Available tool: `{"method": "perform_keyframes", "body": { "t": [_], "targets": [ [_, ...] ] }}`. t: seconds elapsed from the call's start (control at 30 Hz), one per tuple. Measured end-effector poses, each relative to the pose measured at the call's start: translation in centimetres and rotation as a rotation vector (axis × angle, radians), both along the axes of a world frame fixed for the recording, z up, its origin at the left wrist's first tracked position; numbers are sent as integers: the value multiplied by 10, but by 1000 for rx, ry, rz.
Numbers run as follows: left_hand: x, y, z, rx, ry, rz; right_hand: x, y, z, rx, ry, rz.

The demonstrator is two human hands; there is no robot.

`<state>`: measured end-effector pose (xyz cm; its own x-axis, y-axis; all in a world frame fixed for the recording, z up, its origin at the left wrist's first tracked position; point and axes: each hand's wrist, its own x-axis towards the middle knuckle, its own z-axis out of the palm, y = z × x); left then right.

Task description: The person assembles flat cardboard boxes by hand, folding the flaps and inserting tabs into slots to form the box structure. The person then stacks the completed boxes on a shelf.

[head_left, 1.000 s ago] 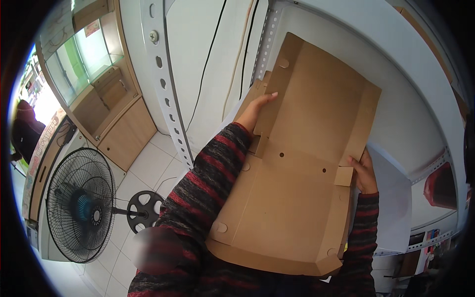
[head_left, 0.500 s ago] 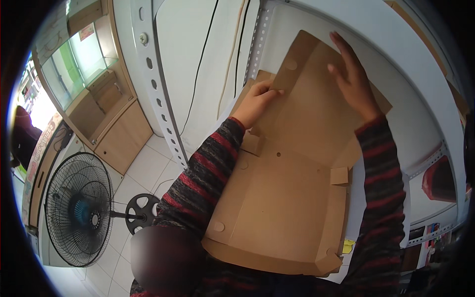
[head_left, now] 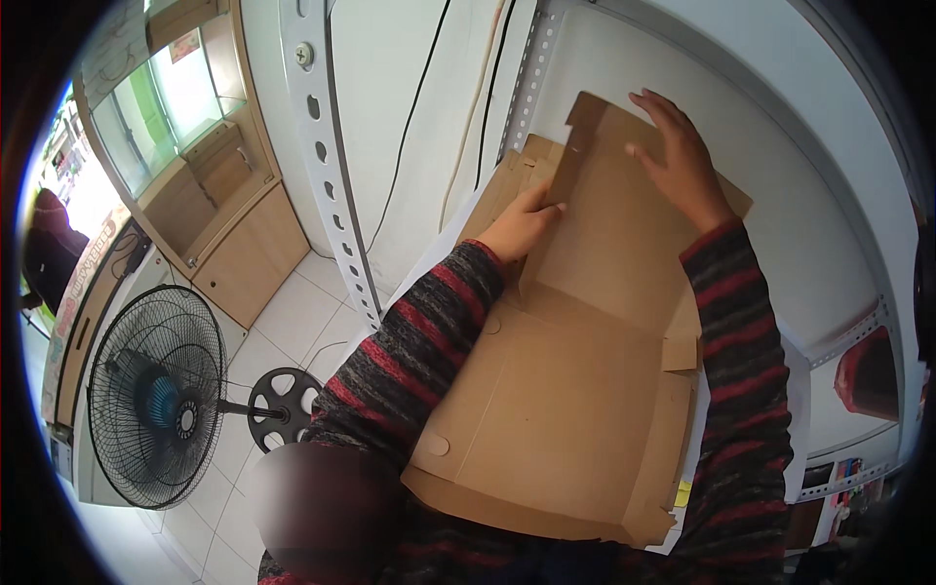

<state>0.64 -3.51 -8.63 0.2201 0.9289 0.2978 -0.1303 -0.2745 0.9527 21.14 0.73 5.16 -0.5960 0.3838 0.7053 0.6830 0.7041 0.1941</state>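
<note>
A flat brown cardboard box blank [head_left: 565,409] lies on a white shelf surface in front of me, its far panel folded up. My left hand [head_left: 522,224] grips the left edge of that raised panel near a side flap. My right hand [head_left: 678,161] lies flat on the upper part of the same panel, fingers spread. Both forearms wear dark sleeves with red and grey stripes.
A perforated white metal upright [head_left: 327,166] and hanging cables [head_left: 414,146] stand to the left of the box. Below left on the tiled floor is a black pedestal fan [head_left: 156,409]. Wooden cabinets [head_left: 219,234] sit further left. A red container [head_left: 868,375] is at the right.
My right hand has moved from the box's right edge up onto the far panel. The far panel has folded up toward me, and my left hand shifted along its left edge.
</note>
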Motion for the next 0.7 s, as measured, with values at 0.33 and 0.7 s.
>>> {"method": "perform_keyframes", "body": {
  "t": [0.33,0.7],
  "targets": [
    [-22,-72,55,479,1054,-53,89,-177,-43,-680,-10,-138],
    [-63,-147,-7,566,995,57,130,-270,-117,-814,258,-282]
  ]
}}
